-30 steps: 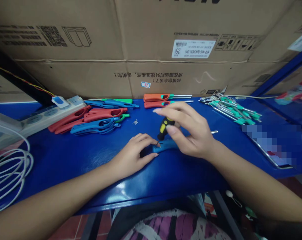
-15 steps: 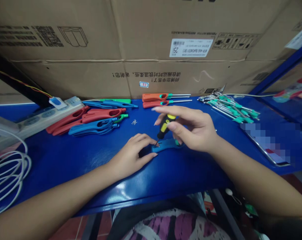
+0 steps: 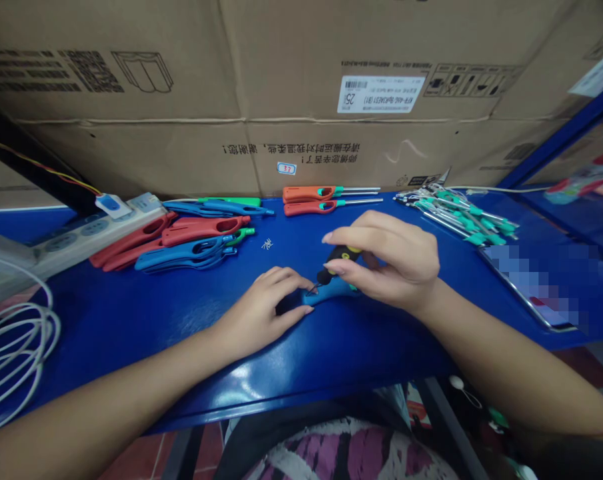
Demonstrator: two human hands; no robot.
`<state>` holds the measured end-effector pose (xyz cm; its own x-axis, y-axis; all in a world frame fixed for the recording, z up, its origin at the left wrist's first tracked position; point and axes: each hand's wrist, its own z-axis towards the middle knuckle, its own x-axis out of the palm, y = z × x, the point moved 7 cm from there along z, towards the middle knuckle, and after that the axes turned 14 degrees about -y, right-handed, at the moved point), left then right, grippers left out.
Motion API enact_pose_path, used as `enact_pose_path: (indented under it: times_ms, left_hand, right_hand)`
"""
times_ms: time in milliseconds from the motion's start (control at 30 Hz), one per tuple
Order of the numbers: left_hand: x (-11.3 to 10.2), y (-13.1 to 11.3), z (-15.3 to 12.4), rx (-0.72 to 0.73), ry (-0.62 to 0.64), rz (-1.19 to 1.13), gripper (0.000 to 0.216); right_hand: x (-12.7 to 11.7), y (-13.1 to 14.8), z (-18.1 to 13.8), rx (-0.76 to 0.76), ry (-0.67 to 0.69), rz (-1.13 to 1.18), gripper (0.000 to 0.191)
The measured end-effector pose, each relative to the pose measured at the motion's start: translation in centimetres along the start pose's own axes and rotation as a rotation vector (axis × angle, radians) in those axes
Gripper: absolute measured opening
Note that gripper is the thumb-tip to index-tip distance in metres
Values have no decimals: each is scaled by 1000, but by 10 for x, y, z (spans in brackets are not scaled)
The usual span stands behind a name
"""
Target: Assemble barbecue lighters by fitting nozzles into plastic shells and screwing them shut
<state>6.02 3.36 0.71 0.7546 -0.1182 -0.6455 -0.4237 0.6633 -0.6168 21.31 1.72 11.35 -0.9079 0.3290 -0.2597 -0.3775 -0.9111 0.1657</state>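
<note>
A blue lighter body (image 3: pixel 331 291) lies on the blue table (image 3: pixel 181 320) near its front edge. My left hand (image 3: pixel 266 308) rests on the table with its fingers curled over the lighter's left end, pinning it down. My right hand (image 3: pixel 386 260) is closed round a small black and yellow screwdriver (image 3: pixel 338 260), whose tip points down and left onto the lighter beside my left fingertips.
Red and blue lighter shells (image 3: pixel 176 240) lie at the back left, two orange lighters (image 3: pixel 321 199) at the back middle, green-handled metal parts (image 3: pixel 461 217) at the back right. Small screws (image 3: pixel 267 245) sit loose. A power strip (image 3: pixel 71 233), white cable (image 3: pixel 6 347) and cardboard boxes (image 3: pixel 281 100) border the table.
My right hand has turned and lowered the screwdriver, its fingers curling closer around the handle. My left hand and the lighter have stayed put.
</note>
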Motion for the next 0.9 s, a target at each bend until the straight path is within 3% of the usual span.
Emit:
enact_pose_path:
  times_ms: [67,167,233,400,533,633,900]
  left_hand:
    - [0,0,0,-3,1,1,19]
    - [0,1,-1,-2,-2,10,19]
    - [0,1,-2,1,-6,17,19]
    - [-1,0,-1,2,-1,20,19]
    - [-1,0,-1,-7,4,16,18]
    - [-1,0,-1,-9,-5,20,17]
    - [1,1,-1,-25,-10,10,18]
  right_hand:
    - [3,1,-1,37,42,41,22]
    - [14,-5,-7,249,168,187,37]
    - [17,-9,-9,311,178,224,35]
    - [7,-1,-4,31,64,39,28]
    - [11,-6,-4,152,152,132,37]
    - [14,-8,-5,229,183,207,32]
    - [15,-2,-4,96,142,71,25]
